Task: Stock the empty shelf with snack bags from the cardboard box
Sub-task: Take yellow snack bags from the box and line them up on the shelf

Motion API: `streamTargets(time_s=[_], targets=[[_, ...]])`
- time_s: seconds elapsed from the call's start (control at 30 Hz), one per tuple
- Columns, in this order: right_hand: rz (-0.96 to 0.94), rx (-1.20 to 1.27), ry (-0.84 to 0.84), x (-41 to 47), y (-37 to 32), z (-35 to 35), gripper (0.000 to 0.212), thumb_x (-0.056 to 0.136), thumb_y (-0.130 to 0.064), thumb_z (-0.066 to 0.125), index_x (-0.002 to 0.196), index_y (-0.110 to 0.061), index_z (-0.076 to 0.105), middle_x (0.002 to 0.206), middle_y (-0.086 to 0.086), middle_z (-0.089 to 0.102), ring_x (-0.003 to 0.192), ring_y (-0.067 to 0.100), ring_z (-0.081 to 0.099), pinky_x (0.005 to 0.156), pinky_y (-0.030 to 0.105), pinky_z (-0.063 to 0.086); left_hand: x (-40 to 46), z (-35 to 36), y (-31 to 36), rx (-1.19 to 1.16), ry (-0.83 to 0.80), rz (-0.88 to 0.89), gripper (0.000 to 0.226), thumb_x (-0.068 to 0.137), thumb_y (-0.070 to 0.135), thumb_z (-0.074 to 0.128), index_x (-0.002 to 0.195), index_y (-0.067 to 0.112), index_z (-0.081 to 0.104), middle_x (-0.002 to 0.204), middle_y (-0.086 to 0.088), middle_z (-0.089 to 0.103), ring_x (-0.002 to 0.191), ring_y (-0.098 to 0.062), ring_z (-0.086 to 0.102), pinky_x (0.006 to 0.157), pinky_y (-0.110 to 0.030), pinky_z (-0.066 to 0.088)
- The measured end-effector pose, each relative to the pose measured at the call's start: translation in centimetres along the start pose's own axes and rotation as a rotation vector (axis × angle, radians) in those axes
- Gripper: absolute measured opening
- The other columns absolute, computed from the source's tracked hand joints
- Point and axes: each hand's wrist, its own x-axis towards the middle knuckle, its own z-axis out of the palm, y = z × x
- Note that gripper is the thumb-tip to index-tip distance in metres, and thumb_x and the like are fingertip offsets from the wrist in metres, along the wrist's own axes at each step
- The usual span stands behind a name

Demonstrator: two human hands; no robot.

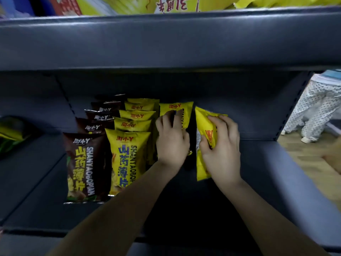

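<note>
**Two hands placing yellow snack bags on a dark shelf**

The left hand [172, 139] rests with curled fingers on an upright yellow bag [181, 112] standing third in line from the left, its fingertips hooked over the bag's upper front. The right hand [220, 143] grips a second yellow bag [203, 124], thumb on the near face and fingers wrapped over the far edge; this bag is tilted, just right of the first and apart from it by a dark gap. Both bags stand on the grey shelf [258, 163]. To the left, a row of yellow bags [127, 157] stands front to back, touching a parallel row of brown bags [84, 167]. The upper shelf [166, 43] overhangs all of this and carries further yellow packages [118, 5]. At the far right, a person in spotted trousers [317, 108] stands on a wooden floor [304, 159]. The cardboard box is out of view.
</note>
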Motion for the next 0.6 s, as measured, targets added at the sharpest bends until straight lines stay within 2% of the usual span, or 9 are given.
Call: streamTargets(time_s=[0.17, 0.4, 0.6], targets=[[0.026, -0.002, 0.000, 0.5, 0.8, 1.3, 0.047, 0.083, -0.025, 0.058, 0.130, -0.025, 0.049, 0.138, -0.003, 0.037, 0.128, 0.019, 0.036, 0.086, 0.031, 0.039, 2.0, 2.1, -0.9, -0.043, 0.021, -0.067, 0.054, 0.078, 0.004, 0.064, 0.130, 0.010, 0.052, 0.127, -0.018, 0.049, 0.117, -0.038, 0.043, 0.091, -0.043, 0.044], [0.052, -0.020, -0.004, 0.9, 1.8, 1.5, 0.050, 0.082, -0.018, 0.062, 0.130, -0.027, 0.048, 0.136, -0.004, 0.036, 0.128, 0.019, 0.035, 0.088, 0.032, 0.037, 2.5, 4.2, -1.7, -0.023, 0.020, -0.100, 0.064, 0.070, 0.004, 0.074, 0.130, 0.012, 0.054, 0.125, -0.022, 0.048, 0.106, -0.039, 0.047, 0.074, -0.037, 0.050], [0.050, -0.017, -0.016, 0.6, 2.1, 2.2, 0.048, 0.083, -0.019, 0.062, 0.129, -0.026, 0.048, 0.136, -0.004, 0.036, 0.127, 0.019, 0.036, 0.090, 0.034, 0.039, 2.5, 4.6, -1.4, -0.054, -0.044, -0.137, 0.061, 0.084, 0.022, 0.066, 0.140, 0.016, 0.042, 0.135, -0.022, 0.037, 0.118, -0.040, 0.034, 0.085, -0.045, 0.047]])
